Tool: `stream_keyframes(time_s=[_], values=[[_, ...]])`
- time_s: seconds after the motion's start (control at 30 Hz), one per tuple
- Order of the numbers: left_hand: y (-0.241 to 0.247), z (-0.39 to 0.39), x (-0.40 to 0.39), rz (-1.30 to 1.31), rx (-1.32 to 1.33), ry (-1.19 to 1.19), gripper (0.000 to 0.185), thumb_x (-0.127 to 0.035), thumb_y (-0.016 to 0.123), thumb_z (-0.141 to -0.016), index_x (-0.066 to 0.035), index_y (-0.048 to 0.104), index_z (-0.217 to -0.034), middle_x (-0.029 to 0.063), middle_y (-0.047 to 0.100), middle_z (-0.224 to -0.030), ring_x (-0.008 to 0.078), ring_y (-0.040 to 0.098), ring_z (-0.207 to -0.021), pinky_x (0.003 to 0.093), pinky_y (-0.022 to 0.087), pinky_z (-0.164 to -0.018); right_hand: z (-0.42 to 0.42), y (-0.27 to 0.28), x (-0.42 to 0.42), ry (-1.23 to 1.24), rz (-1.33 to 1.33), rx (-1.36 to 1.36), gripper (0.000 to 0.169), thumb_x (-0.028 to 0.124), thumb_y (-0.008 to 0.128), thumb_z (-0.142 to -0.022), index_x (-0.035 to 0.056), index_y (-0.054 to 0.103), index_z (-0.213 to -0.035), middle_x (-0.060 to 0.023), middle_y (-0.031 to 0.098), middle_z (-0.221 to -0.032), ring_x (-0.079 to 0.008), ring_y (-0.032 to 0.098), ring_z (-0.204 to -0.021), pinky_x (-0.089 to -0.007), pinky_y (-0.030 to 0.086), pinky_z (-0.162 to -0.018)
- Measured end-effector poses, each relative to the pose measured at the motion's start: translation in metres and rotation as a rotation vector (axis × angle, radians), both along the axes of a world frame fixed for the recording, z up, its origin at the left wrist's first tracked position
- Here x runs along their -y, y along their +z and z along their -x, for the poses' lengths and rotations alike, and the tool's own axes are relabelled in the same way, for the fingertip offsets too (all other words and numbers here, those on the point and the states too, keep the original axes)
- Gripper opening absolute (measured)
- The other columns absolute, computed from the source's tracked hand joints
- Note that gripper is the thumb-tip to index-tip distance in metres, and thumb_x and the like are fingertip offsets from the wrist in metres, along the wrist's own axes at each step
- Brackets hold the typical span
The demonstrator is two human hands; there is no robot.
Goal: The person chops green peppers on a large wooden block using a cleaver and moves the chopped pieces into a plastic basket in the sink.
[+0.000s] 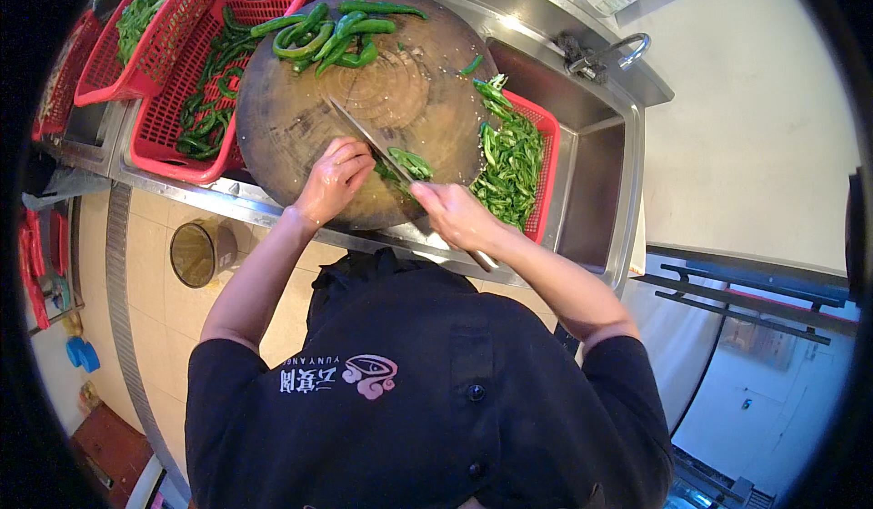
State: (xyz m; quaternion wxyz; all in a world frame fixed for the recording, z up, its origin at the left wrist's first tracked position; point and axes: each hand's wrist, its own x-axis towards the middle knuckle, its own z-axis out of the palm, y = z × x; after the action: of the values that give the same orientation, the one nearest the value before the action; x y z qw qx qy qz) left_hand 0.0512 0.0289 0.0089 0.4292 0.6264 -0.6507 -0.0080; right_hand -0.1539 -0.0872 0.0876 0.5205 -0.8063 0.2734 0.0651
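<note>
My right hand grips a long kitchen knife, its blade pointing up and left across the round wooden chopping block. Under and beside the blade lie cut green pepper pieces. My left hand rests on the block just left of the blade, fingers bent; the pepper beneath the fingertips is partly hidden. Whole green peppers are piled at the block's far edge. At its right edge, sliced green peppers fill a red plastic basket, some of them lying on the block's rim.
On the left, a red basket holds dark green peppers, with another red basket of pale green vegetables partly over it. A steel sink with a faucet is on the right. A bin stands on the floor.
</note>
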Motion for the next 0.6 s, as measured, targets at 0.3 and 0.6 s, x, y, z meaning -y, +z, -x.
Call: stream_keyframes(time_s=[0.3, 0.6], values=[[-0.006, -0.001, -0.006, 0.012, -0.007, 0.018, 0.015, 0.001, 0.069, -0.073, 0.000, 0.064, -0.087, 0.0105, 0.061, -0.096, 0.0304, 0.058, -0.095, 0.0371, 0.049, -0.082, 0.003, 0.038, 0.009, -0.044, -0.268, -0.149, 0.052, 0.044, 0.036, -0.100, 0.0007, 0.056, -0.079, -0.0056, 0.047, -0.046, -0.0160, 0.047, -0.037, -0.0329, 0.040, -0.041], [0.000, 0.004, -0.002, -0.010, 0.029, 0.120, 0.016, -0.001, 0.071, -0.073, -0.001, 0.064, -0.087, 0.0104, 0.062, -0.095, 0.0297, 0.059, -0.091, 0.0369, 0.050, -0.077, -0.015, 0.005, 0.013, -0.181, -0.336, -0.021, 0.049, 0.044, 0.038, -0.099, 0.0007, 0.057, -0.085, -0.0029, 0.046, -0.046, -0.0122, 0.044, -0.035, -0.0298, 0.035, -0.035]])
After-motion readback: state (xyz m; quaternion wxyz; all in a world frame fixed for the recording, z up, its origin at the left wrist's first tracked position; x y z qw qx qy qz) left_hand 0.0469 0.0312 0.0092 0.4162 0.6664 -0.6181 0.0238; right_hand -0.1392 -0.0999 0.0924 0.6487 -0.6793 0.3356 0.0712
